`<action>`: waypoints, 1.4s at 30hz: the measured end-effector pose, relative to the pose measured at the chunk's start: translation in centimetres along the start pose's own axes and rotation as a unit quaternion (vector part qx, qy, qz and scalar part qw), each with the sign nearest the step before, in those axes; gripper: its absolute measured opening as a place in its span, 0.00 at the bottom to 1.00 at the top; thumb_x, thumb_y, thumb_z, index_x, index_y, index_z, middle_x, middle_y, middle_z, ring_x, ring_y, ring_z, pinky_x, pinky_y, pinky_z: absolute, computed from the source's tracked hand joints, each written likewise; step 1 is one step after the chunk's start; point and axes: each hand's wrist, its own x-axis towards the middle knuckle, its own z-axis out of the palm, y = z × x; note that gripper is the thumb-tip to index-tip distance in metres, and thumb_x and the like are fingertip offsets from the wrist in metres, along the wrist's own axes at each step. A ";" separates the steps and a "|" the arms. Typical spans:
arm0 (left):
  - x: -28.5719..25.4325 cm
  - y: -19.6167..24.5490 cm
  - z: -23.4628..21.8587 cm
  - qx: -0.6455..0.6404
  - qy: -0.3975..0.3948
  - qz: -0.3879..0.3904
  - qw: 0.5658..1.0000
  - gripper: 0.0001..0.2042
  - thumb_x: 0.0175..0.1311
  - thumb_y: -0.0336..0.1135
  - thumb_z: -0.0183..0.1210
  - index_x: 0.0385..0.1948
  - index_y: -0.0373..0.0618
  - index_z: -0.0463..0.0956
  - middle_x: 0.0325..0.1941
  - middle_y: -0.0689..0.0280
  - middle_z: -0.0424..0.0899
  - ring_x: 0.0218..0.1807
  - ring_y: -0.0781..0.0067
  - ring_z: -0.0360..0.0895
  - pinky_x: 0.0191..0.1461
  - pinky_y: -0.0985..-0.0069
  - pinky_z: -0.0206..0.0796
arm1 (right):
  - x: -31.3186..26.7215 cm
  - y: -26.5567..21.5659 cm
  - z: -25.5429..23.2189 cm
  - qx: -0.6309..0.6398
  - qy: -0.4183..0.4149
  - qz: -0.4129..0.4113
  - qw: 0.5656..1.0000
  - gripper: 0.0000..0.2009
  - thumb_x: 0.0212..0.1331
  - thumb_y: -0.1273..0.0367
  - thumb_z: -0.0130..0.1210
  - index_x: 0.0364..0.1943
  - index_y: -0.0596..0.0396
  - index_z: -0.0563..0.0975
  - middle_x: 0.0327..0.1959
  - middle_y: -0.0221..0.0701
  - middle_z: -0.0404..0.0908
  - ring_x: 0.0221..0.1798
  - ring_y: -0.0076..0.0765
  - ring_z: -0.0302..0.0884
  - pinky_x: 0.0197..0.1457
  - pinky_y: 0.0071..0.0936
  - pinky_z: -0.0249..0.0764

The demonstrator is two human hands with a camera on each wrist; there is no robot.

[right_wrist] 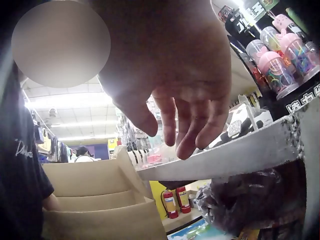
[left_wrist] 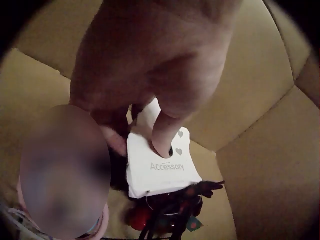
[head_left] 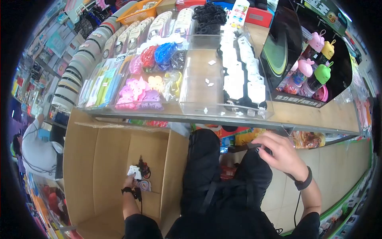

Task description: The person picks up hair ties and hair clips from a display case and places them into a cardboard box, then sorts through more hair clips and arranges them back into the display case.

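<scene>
Inside a tall cardboard box (head_left: 81,167), the left hand (head_left: 129,182) pinches a white card (head_left: 135,172). In the left wrist view the card (left_wrist: 162,172) reads "Accessory", with the left hand's (left_wrist: 155,65) thumb on its face. Dark cord-like items (left_wrist: 175,212) with a red piece lie against the card's lower edge. A round pastel item (head_left: 144,185) is beside the hand in the box. The right hand (head_left: 280,153) hangs over the right knee, fingers loosely bent; in the right wrist view the right hand (right_wrist: 175,75) holds nothing.
A display counter (head_left: 318,121) runs across the front, above the knees, with clear trays of hair items (head_left: 137,93) and white cards (head_left: 234,79). A black stand (head_left: 296,97) with capped bottles is at right. Another person (head_left: 39,153) is at far left.
</scene>
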 end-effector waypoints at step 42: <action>-30.0 41.2 49.7 0.465 0.018 0.793 0.393 0.13 0.52 0.29 0.51 0.40 0.38 0.69 0.37 0.54 0.69 0.41 0.53 0.70 0.46 0.66 0.64 | 0.7 11.2 0.3 0.092 0.456 0.152 0.872 0.04 0.50 0.75 0.49 0.29 0.61 0.74 0.20 0.37 0.72 0.18 0.32 0.70 0.23 0.25 0.65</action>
